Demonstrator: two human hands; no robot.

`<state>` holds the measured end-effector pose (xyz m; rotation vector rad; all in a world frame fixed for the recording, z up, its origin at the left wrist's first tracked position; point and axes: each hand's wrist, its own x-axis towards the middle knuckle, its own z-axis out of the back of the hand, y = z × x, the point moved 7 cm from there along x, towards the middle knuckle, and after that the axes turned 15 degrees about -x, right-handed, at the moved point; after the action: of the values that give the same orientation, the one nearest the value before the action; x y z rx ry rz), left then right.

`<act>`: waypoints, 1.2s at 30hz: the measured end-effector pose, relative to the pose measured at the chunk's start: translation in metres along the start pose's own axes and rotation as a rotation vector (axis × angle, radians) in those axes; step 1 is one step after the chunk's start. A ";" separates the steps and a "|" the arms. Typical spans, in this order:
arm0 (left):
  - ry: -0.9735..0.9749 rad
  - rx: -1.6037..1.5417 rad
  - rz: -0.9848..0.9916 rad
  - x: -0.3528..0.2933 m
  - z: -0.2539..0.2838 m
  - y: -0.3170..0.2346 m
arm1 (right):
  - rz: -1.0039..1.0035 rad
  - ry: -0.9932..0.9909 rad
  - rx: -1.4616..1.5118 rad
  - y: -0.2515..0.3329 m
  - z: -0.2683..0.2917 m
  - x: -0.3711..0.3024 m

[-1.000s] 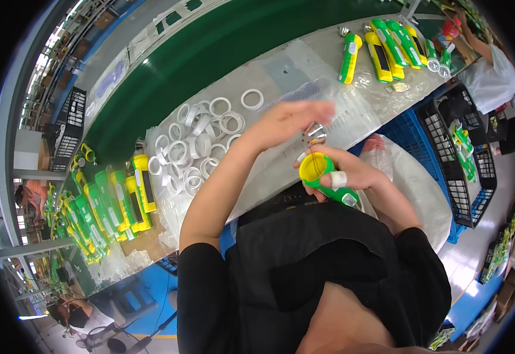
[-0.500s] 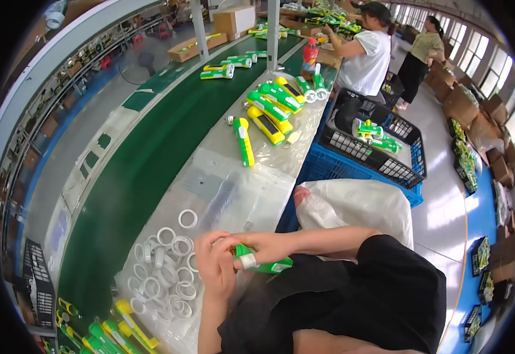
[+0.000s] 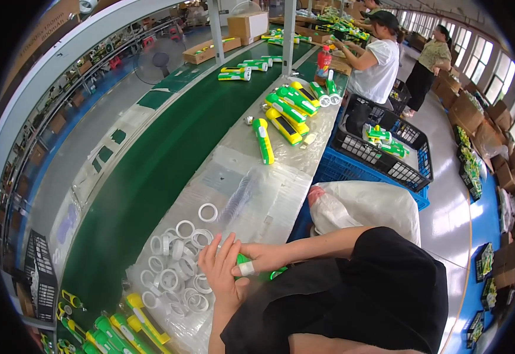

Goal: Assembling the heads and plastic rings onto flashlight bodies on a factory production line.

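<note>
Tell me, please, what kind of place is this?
Most likely a factory assembly line. A long green conveyor belt runs beside the bench, green and yellow flashlights lie in rows, white rings are piled by the person's hands, and other workers stand further along.

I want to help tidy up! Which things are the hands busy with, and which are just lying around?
In use:
left hand and right hand, pressed together around a green flashlight
white rings heaped right beside them

Lying about:
finished green-and-yellow flashlights farther up the bench
white plastic bag
black crate
green conveyor belt
</note>
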<state>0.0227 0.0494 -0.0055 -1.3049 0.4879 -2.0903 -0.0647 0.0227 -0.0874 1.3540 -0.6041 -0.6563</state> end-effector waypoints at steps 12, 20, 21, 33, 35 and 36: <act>-0.034 -0.138 0.114 0.041 -0.003 0.033 | 0.090 -0.076 0.185 0.028 0.045 -0.030; 0.461 0.228 0.275 0.069 -0.024 0.122 | 0.156 -0.177 0.165 0.035 0.076 -0.077; 0.520 0.213 0.365 0.069 -0.027 0.135 | 0.186 -0.201 0.160 0.039 0.079 -0.081; 0.631 0.107 0.446 0.067 -0.032 0.178 | 0.322 -0.247 0.148 0.051 0.078 -0.118; 0.639 0.144 0.488 0.067 -0.029 0.181 | 0.311 -0.255 0.148 0.051 0.076 -0.121; 0.645 0.148 0.478 0.068 -0.029 0.181 | 0.291 -0.253 0.151 0.050 0.076 -0.122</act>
<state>0.0304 -0.1311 -0.0811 -0.3471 0.8041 -2.0378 -0.1990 0.0657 -0.0307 1.2971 -1.0516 -0.5553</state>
